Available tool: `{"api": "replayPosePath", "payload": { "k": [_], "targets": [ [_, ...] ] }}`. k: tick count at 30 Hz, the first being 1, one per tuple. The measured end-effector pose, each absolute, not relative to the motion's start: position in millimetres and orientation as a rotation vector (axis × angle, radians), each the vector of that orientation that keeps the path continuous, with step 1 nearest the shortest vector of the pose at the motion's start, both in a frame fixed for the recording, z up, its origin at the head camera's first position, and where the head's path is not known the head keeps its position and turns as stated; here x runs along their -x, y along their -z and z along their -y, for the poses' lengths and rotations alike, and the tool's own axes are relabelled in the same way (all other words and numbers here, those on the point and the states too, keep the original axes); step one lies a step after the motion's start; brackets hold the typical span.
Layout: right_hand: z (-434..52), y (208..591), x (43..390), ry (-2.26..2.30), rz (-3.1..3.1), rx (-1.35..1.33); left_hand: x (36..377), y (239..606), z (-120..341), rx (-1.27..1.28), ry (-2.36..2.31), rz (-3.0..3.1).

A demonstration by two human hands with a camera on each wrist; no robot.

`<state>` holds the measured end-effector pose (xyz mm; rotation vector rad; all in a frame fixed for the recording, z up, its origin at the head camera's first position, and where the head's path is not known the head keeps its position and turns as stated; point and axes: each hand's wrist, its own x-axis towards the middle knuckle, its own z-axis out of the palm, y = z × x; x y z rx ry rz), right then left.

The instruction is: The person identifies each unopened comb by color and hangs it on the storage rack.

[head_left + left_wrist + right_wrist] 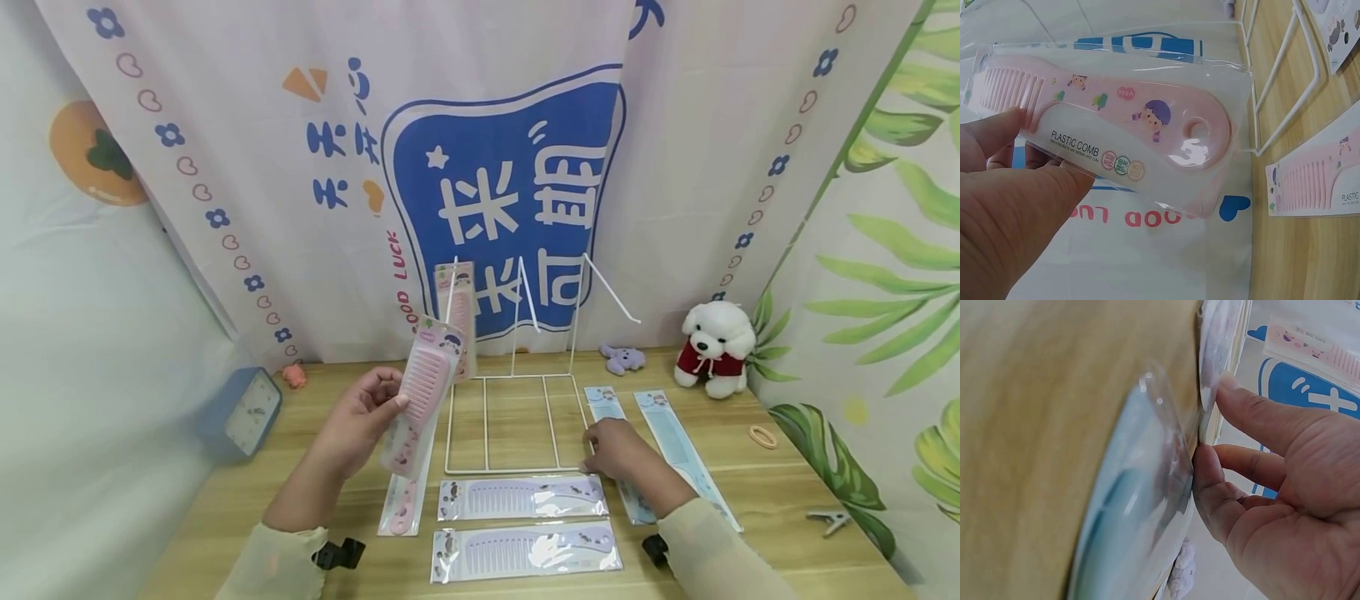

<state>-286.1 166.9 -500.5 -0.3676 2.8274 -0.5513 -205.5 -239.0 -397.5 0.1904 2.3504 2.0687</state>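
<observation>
Two lilac combs (525, 525) in clear sleeves are lying closest on the wooden table (750, 483), just before the white wire rack (517, 417). Above them, the left hand (360, 421) is pinching a packaged pink comb (420, 400) by its toothed end, thumb in front and fingers behind, holding it upright near the rack's left side. The package is looking light and flat, the comb stiff inside, the glossy sleeve probably slippery, so gripping over the comb body rather than the loose film edge seems safest. The right hand (615, 446) is resting with relaxed fingers against the rack's front right corner, beside a blue comb pack (607, 408).
</observation>
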Motion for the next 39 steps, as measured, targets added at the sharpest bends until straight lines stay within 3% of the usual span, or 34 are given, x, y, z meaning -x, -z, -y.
{"api": "replayPosePath", "payload": {
  "k": [16, 32, 39],
  "targets": [
    [-164.5, 502.2, 285.3, 0.58, -2.788, 0.298, 213.4, 399.5, 230.6, -0.121, -1.926, -2.596],
    [-166.5, 501.1, 286.0, 0.556, -2.813, 0.322, 283.2, 406.8, 192.7, 0.143, -1.924, -2.831],
    [-165.4, 500.5, 285.7, 0.562, -2.81, 0.316, 301.2, 411.7, 186.9, 0.129, -1.886, -2.925]
  ]
}}
